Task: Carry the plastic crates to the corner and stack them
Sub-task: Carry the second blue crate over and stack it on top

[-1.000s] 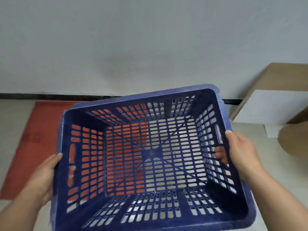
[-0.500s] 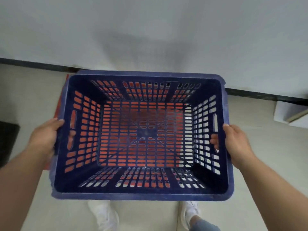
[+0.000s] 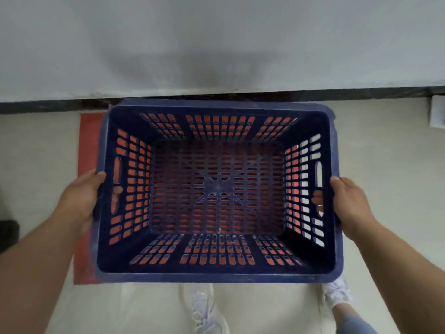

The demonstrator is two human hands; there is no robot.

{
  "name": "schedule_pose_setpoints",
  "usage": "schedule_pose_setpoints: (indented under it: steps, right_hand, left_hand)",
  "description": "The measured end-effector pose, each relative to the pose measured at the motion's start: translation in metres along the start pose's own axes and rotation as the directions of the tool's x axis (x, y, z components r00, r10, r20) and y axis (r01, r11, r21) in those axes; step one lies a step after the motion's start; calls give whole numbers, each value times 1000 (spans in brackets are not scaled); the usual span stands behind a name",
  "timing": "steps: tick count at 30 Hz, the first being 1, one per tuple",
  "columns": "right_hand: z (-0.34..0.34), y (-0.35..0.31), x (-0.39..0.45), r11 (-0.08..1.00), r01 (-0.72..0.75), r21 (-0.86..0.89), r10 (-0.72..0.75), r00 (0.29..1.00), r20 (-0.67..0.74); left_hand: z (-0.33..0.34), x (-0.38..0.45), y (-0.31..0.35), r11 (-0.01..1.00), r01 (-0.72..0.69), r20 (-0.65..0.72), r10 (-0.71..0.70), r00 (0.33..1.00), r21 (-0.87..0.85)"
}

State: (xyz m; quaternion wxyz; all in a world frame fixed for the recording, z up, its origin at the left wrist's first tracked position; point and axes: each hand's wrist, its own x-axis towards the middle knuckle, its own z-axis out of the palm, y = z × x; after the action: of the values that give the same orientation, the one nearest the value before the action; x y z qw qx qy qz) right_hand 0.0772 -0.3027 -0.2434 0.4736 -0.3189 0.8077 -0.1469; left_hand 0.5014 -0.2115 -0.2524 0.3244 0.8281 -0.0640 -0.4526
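Observation:
A dark blue slotted plastic crate (image 3: 218, 276) fills the middle of the head view, level and open side up, directly over a red mat (image 3: 89, 141) whose colour shows through the slots. My left hand (image 3: 80, 197) grips the crate's left handle slot, fingers poking through the wall. My right hand (image 3: 350, 201) grips the right handle slot the same way. The crate's far rim lies close to the wall's black skirting. I cannot tell whether the crate touches the mat or hangs just above it.
A white wall (image 3: 216, 44) with a black skirting strip (image 3: 36, 107) stands right ahead. Pale tiled floor (image 3: 36, 153) surrounds the mat. My white shoes (image 3: 204, 307) show below the crate. A white object (image 3: 437, 114) sits at the right edge, a dark one at the left edge.
The crate has levelled out, moved left over the red mat and dropped lower toward it. My view tipped further down. Both hands kept their grip on the handles.

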Motion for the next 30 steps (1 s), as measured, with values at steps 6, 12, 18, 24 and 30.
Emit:
schedule_pose_setpoints:
  steps: [6,12,18,24,30]
  right_hand:
    - [0,10,-18,999,-26,-32,25,1000,-18]
    - [3,16,-15,1000,-17,13,17,1000,-8]
    - [2,18,-13,999,-1,40,0,1000,9]
    - [0,21,-9,999,16,30,-17,1000,17]
    - [5,21,-3,995,98,23,-97,995,-39]
  left_hand:
    - [-17,-7,-15,1000,18,147,-20,989,15]
    - [-9,-8,-23,998,-35,112,28,993,57]
    - [-6,-9,-23,999,-28,121,24,992,34]
    - [-6,-4,-30,998,-46,91,43,995,32]
    - [-10,2,-38,996,-64,53,61,997,55]
